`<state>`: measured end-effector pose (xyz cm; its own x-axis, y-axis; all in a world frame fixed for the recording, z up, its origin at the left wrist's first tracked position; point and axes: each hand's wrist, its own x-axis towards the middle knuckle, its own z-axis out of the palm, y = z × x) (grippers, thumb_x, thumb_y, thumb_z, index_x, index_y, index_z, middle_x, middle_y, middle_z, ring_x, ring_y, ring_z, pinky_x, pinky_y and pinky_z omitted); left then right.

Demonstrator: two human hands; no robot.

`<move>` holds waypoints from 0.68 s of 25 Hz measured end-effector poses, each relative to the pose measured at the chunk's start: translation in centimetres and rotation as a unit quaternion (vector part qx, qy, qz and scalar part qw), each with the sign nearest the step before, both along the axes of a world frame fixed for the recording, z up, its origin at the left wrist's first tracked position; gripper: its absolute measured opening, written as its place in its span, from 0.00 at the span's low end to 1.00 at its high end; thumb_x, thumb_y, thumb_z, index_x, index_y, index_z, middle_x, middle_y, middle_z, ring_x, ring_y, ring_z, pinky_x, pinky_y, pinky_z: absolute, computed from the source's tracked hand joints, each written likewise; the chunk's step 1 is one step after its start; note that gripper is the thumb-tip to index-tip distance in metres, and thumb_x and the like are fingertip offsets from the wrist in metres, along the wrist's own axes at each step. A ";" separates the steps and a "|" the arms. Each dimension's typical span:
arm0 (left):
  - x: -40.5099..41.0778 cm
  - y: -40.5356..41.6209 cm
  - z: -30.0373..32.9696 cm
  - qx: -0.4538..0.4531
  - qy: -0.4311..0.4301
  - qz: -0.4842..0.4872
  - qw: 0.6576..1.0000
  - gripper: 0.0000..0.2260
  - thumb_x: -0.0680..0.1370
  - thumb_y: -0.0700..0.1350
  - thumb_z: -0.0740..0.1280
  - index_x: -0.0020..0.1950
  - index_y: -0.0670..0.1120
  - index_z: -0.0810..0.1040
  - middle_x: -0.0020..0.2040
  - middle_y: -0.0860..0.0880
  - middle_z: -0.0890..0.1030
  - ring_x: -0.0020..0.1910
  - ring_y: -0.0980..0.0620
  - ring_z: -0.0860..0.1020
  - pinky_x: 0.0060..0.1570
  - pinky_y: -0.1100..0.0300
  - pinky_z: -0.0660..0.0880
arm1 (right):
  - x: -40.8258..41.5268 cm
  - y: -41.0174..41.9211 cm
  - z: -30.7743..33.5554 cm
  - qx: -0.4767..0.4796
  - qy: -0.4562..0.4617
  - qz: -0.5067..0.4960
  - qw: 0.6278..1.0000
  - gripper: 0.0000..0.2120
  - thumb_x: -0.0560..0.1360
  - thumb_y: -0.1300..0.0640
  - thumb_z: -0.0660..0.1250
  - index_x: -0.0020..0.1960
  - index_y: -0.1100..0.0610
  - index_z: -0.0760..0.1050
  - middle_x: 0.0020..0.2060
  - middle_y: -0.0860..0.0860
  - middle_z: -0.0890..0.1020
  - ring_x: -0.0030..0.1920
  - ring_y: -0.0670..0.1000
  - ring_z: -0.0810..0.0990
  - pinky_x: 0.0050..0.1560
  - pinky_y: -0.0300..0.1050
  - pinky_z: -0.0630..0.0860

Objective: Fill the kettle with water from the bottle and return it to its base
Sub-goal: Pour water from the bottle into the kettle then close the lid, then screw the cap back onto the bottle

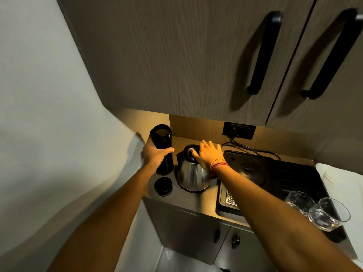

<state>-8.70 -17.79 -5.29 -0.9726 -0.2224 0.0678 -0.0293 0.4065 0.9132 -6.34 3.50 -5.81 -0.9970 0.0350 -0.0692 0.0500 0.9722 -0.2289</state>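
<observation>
My left hand [155,154] is wrapped round the bottle [162,149], fingers and thumb clamped on its middle. It stands upright at the back left of the counter [188,199], mouth open; its cap [163,186] lies flat in front of it, a squat black disc. The bottle is a straight dark cylinder, smooth and a little glossy. I judge it stiff and, if full, heavy enough to slip in a loose hold, so the mid-body grip is where I want it for tipping.

Just right of the bottle sits the kettle [193,176], on the bare counter, off its base. Its body is polished steel, rounded and widening toward the bottom, with a dark lid [191,151] on top. My right hand [209,155] rests over that lid, fingers spread and curled on its top; I cannot tell whether they pinch anything or only press. The steel looks slick and hard. Empty, the kettle should be light. Filled, I expect it to be heavy and sloshy, best carried by its handle, which my wrist mostly hides.

Further right is the base [248,169], a flat black round plate with a centre stud, set in a black tray [224,205], its cord running back to the wall socket [238,130]. Two clear glasses [318,211] stand at the tray's near right end, thin and breakable.
</observation>
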 end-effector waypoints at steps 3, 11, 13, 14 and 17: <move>0.0 -0.3 -1.7 0.026 -0.020 -0.001 0.999 0.38 0.62 0.45 0.84 0.69 0.49 0.75 0.63 0.46 0.82 0.64 0.45 0.78 0.63 0.51 0.76 | -0.3 -0.9 -0.7 0.001 0.003 -0.016 1.000 0.34 0.77 0.36 0.45 0.73 0.58 0.60 0.77 0.56 0.61 0.76 0.60 0.58 0.73 0.68 0.54; -1.1 -0.2 -3.2 -0.004 -0.034 -0.044 0.998 0.39 0.63 0.48 0.84 0.71 0.49 0.73 0.65 0.46 0.81 0.65 0.45 0.77 0.58 0.58 0.73 | -0.5 -2.3 -1.7 0.023 0.037 0.083 0.996 0.37 0.76 0.32 0.38 0.78 0.53 0.48 0.80 0.50 0.48 0.79 0.54 0.46 0.77 0.65 0.46; -1.2 -0.5 -3.1 -0.003 -0.038 -0.057 0.998 0.39 0.63 0.48 0.84 0.71 0.48 0.73 0.65 0.46 0.80 0.65 0.46 0.77 0.57 0.59 0.73 | -0.7 -2.3 -1.7 0.024 0.039 0.076 0.996 0.37 0.77 0.33 0.38 0.78 0.54 0.49 0.80 0.51 0.49 0.79 0.54 0.46 0.77 0.65 0.46; -1.2 -0.7 -3.2 -0.002 -0.043 -0.065 0.997 0.40 0.63 0.48 0.84 0.71 0.48 0.72 0.66 0.46 0.80 0.66 0.46 0.77 0.57 0.59 0.73 | -0.7 -2.3 -1.8 0.026 0.042 0.075 0.996 0.37 0.77 0.33 0.38 0.78 0.54 0.50 0.80 0.51 0.50 0.79 0.54 0.46 0.77 0.65 0.46; -0.5 -1.7 -4.2 -0.028 -0.097 -0.099 0.990 0.39 0.64 0.50 0.84 0.71 0.48 0.70 0.64 0.46 0.81 0.65 0.44 0.78 0.63 0.53 0.75 | -0.7 -2.5 -2.1 0.045 0.044 0.078 0.995 0.37 0.77 0.33 0.38 0.78 0.54 0.51 0.80 0.51 0.50 0.79 0.55 0.47 0.76 0.66 0.46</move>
<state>-9.20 -19.45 -9.50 -0.9927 -0.0270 -0.1172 -0.1160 0.4722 0.8738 -7.02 1.03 -7.86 -0.9929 -0.1183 0.0156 -0.1194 0.9833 -0.1377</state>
